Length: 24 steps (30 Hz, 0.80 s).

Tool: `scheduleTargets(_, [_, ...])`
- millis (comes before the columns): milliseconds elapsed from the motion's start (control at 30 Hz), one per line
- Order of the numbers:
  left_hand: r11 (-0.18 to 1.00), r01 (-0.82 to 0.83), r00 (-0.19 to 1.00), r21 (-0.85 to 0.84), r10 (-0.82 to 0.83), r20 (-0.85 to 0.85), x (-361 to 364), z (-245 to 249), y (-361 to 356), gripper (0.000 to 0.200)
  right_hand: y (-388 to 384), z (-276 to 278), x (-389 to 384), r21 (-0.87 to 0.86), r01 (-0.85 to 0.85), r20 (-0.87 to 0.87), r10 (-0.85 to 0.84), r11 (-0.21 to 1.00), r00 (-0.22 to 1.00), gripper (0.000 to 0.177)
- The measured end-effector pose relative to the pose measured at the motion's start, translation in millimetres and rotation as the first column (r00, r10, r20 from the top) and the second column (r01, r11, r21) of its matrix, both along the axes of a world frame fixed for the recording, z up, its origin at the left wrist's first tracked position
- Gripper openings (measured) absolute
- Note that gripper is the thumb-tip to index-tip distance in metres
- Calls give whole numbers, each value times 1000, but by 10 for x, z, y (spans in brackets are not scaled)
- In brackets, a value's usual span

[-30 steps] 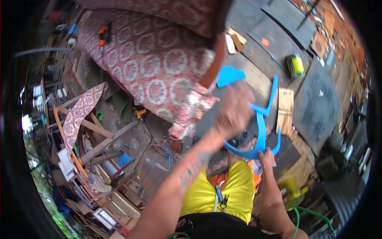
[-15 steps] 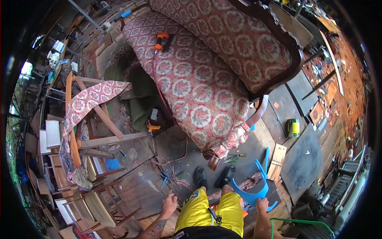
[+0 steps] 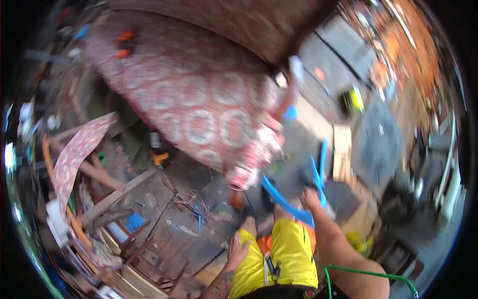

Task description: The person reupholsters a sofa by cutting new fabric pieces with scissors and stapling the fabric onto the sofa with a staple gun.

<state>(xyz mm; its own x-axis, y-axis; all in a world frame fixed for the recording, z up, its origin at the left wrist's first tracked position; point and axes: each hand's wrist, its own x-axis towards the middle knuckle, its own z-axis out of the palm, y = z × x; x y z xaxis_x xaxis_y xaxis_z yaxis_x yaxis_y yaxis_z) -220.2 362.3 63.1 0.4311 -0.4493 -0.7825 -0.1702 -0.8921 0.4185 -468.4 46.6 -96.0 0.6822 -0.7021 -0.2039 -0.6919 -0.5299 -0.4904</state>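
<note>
While the right hand [image 3: 311, 198] grips a blue piece [image 3: 293, 211] just right of the frame's lower middle, the left hand [image 3: 238, 251] is apart from it, at the yellow shorts [image 3: 291, 249], its fingers loosely spread; blur hides whether it touches the cloth. The blue piece is curved and branched: one arm sweeps toward the left, and two narrow ends point up the frame, near the wooden block [image 3: 342, 152]. A patterned sofa [image 3: 199, 94] fills the upper left and middle, an orange tool [image 3: 124, 42] lying on it. This looks like a one-handed holding step. Any move of the piece would seem to call for a firm grip and care that its long arms do not snag.
</note>
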Motion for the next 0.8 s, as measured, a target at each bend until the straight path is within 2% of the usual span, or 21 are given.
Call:
scheduleTargets(33, [999,28,1000,26,-28,-10,27,-1,-141,79,-35,-238,134,237,228,-183,-187,944,965,24])
scheduleTargets(67, [985,160,980,63,-166,107,12,-153,-127,76,-146,-174,347,265,185,-138,-153,946,979,28])
scheduleTargets(100, [972,216,972,87,-223,75,19,-247,-224,76,-187,-413,400,261,259,-100,-241,930,965,34])
scheduleTargets(133, [960,234,960,152,-253,121,67,-205,-377,74,-222,-743,427,249,273,-190,-229,929,955,35])
scheduleTargets(167, [947,240,944,215,-279,177,93,-154,-554,72,-247,-1134,455,270,479,-290,-404,835,868,36])
scheduleTargets(200, [949,234,951,210,-269,154,147,-159,-688,67,-288,-1410,479,224,492,-272,-430,842,861,39])
scheduleTargets(233, [933,262,941,245,-304,151,176,-192,-703,67,-332,-1697,476,163,460,-263,-411,873,873,41])
scheduleTargets(267, [931,301,921,205,-340,190,210,-271,-727,64,-433,-1996,488,136,386,-299,-334,912,894,42])
scheduleTargets(300, [926,341,899,161,-372,232,238,-350,-764,61,-587,-2057,585,121,293,-388,-227,948,893,39])
scheduleTargets(333, [912,360,885,195,-400,239,241,-363,-812,61,-614,-2345,627,-69,126,-405,-143,990,903,48])
scheduleTargets(367, [876,435,833,210,-480,275,223,-373,-881,55,-748,-2417,732,-38,-18,-484,-3,999,875,52])
scheduleTargets(400, [832,505,773,231,-555,307,247,-409,-928,49,-788,-2605,812,-129,-148,-515,61,981,855,54])
scheduleTargets(433, [816,511,756,271,-576,310,282,-431,-944,49,-852,-2599,901,-95,-258,-562,162,962,811,56])
scheduleTargets(467, [798,546,739,253,-602,303,294,-445,-955,48,-828,-2833,891,-70,-309,-493,236,949,838,57])
scheduleTargets(633, [758,609,698,233,-652,297,345,-526,-977,46,-451,-3306,742,-150,-332,-403,249,931,881,57])
scheduleTargets(733, [743,620,684,252,-669,290,339,-536,-1031,44,-445,-3145,590,-5,-263,-345,245,965,906,41])
scheduleTargets(800, [736,627,672,255,-677,300,324,-544,-1043,43,-458,-3136,487,98,-200,-350,221,975,910,41])
